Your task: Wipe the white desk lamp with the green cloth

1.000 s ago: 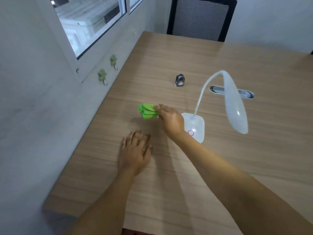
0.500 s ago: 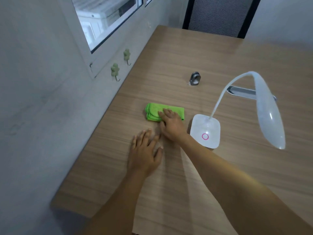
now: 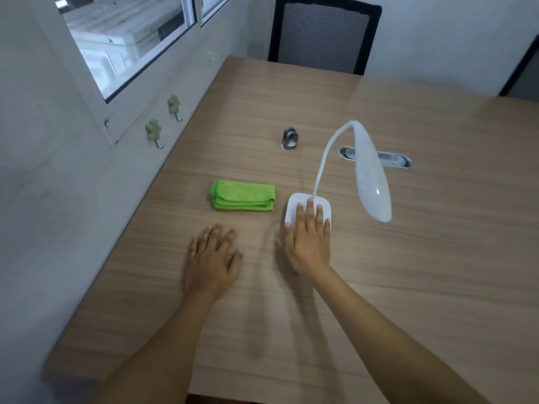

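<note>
The green cloth [image 3: 243, 196] lies folded flat on the wooden table [image 3: 408, 258], with no hand on it. Just to its right stands the white desk lamp [image 3: 370, 176]; its thin neck curves up from a square base and its long head hangs over the table. My right hand [image 3: 309, 237] lies flat on the near part of that base, fingers spread and pointing away from me, and covers most of it. My left hand [image 3: 213, 255] rests palm down on the table, in front of the cloth and apart from it, holding nothing.
A small grey metal ring stand [image 3: 290, 138] sits behind the cloth. A silver cable slot [image 3: 393, 158] is set into the table behind the lamp. The wall with two green hooks [image 3: 153, 132] and a window runs along the left edge. A black chair [image 3: 323, 33] stands at the far end.
My right hand let go of the cloth, which now lies folded flat, and moved right onto the lamp base. My left hand stayed on the table.
</note>
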